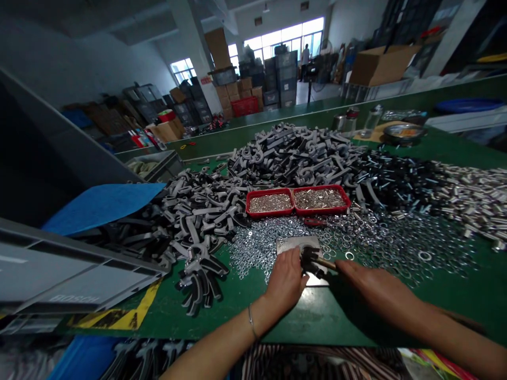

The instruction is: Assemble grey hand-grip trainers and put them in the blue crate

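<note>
My right hand is closed around the wooden handle of a hammer. The hammer's dark head is over a small metal plate on the green bench. My left hand rests at the plate's left side, fingers closed at a dark clamp-like part beside the hammer head. Fingers and hammer hide most of that part. Loose silvery washers and nuts surround the plate on its far side. To the left lies a fanned stack of grey-and-black clamp handles.
Two red trays of small metal pins stand beyond the plate. Behind them rises a heap of grey clamp parts. Black parts and silvery cylinders spread rightward. A grey crate borders the left side.
</note>
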The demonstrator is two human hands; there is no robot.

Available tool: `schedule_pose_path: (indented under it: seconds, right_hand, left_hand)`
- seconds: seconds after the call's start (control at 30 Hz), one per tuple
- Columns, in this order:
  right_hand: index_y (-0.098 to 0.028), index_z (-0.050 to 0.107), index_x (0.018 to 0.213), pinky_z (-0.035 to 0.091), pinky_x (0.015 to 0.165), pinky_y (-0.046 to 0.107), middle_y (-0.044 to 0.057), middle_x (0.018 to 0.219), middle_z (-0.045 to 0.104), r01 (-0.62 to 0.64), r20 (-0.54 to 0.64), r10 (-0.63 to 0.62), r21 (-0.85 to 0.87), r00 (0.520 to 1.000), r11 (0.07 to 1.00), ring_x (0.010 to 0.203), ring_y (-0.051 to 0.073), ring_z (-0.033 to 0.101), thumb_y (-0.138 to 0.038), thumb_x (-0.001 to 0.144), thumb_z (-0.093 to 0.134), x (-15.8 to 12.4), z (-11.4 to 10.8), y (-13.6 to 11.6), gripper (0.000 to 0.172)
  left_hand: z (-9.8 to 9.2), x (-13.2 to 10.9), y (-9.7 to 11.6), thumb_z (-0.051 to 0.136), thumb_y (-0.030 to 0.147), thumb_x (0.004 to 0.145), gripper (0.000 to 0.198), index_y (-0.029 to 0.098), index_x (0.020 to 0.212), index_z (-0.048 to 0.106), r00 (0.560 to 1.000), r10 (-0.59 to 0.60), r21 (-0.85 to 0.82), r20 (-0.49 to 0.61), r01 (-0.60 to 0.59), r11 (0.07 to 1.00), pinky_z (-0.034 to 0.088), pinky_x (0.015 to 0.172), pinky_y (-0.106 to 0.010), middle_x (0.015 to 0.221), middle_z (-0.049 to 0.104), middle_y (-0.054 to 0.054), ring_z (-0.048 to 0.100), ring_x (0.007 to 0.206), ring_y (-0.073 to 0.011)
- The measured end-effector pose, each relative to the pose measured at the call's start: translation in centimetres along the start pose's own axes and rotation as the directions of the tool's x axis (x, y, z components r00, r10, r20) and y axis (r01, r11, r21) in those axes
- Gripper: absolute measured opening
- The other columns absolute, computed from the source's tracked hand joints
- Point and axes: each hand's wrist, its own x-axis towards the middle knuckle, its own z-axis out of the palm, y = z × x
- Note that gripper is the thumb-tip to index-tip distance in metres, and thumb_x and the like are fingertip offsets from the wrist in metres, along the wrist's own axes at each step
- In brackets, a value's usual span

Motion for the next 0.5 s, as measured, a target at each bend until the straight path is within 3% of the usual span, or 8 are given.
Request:
schedule_pose_path:
  seconds: [0.13, 0.2, 0.27, 0.33, 0.43, 0.5]
  right_hand:
    - [-0.021, 0.058, 0.101, 0.049, 0.069, 0.027, 0.006, 0.093, 0.07, -0.081, 0.083, 0.056, 0.343, 0.995, 0.936, 0.082, 0.02, 0.068, -0.035, 0.102, 0.039, -0.3, 0.0, -0.4, 0.023]
    - [-0.02, 0.054, 0.102, 0.047, 0.054, 0.023, 0.005, 0.088, 0.07, -0.192, 0.117, 0.155, 0.466, 0.981, 0.864, 0.066, 0.015, 0.064, -0.04, 0.105, 0.031, -0.5, 0.2, 0.8, 0.031]
    - [-0.018, 0.053, 0.107, 0.044, 0.046, 0.022, 0.003, 0.083, 0.07, -0.27, 0.087, 0.257, 0.404, 0.963, 0.874, 0.052, 0.012, 0.059, -0.038, 0.106, 0.026, -0.5, 0.2, 2.9, 0.033]
    - [-0.018, 0.056, 0.101, 0.048, 0.051, 0.023, 0.002, 0.079, 0.069, -0.317, 0.027, 0.325, 0.308, 0.945, 0.897, 0.054, 0.013, 0.061, -0.034, 0.104, 0.035, -0.1, -0.2, 4.8, 0.026]
    - [-0.015, 0.062, 0.099, 0.054, 0.079, 0.035, 0.01, 0.098, 0.07, -0.319, -0.105, 0.334, 0.131, 0.937, 0.938, 0.089, 0.024, 0.066, -0.03, 0.097, 0.053, 1.8, -1.1, 5.7, 0.017]
    - [-0.015, 0.062, 0.108, 0.047, 0.097, 0.04, 0.014, 0.119, 0.064, -0.275, -0.178, 0.274, 0.018, 0.945, 0.961, 0.114, 0.028, 0.058, -0.029, 0.096, 0.056, 4.3, -1.5, 5.0, 0.019]
  left_hand:
    - [0.4, 0.0, 0.4, 0.057, 0.018, 0.086, 0.069, 0.007, 0.149, 0.031, 1.0, -0.01, -0.07, -0.01, 0.009, 0.997, 0.045, 0.107, -0.051, 0.138, 0.055, -0.023, 0.054, 0.125, -0.0341]
    - [0.6, 0.4, 0.2, 0.049, 0.018, 0.088, 0.062, 0.014, 0.148, 0.037, 1.0, 0.0, -0.123, -0.017, -0.002, 0.992, 0.046, 0.105, -0.051, 0.134, 0.06, -0.018, 0.059, 0.119, -0.0327]
    - [0.9, 1.5, -0.8, 0.047, 0.024, 0.089, 0.056, 0.023, 0.145, 0.044, 1.0, 0.01, -0.208, -0.015, -0.013, 0.978, 0.046, 0.105, -0.051, 0.127, 0.066, -0.011, 0.061, 0.118, -0.0324]
    - [1.3, 2.8, -2.4, 0.05, 0.038, 0.088, 0.06, 0.027, 0.147, 0.04, 0.996, -0.082, -0.369, 0.019, 0.083, 0.926, 0.048, 0.105, -0.049, 0.12, 0.069, -0.006, 0.064, 0.115, -0.0312]
    - [2.6, 4.1, -5.7, 0.047, 0.053, 0.087, 0.064, 0.021, 0.143, 0.042, 0.932, -0.357, -0.533, 0.059, 0.332, 0.778, 0.052, 0.099, -0.049, 0.109, 0.072, -0.006, 0.068, 0.107, -0.0316]
    - [3.8, 4.2, -8.1, 0.054, 0.055, 0.077, 0.064, 0.019, 0.129, 0.054, 0.929, -0.37, -0.503, 0.013, 0.326, 0.801, 0.048, 0.104, -0.052, 0.119, 0.069, -0.01, 0.063, 0.117, -0.0351]
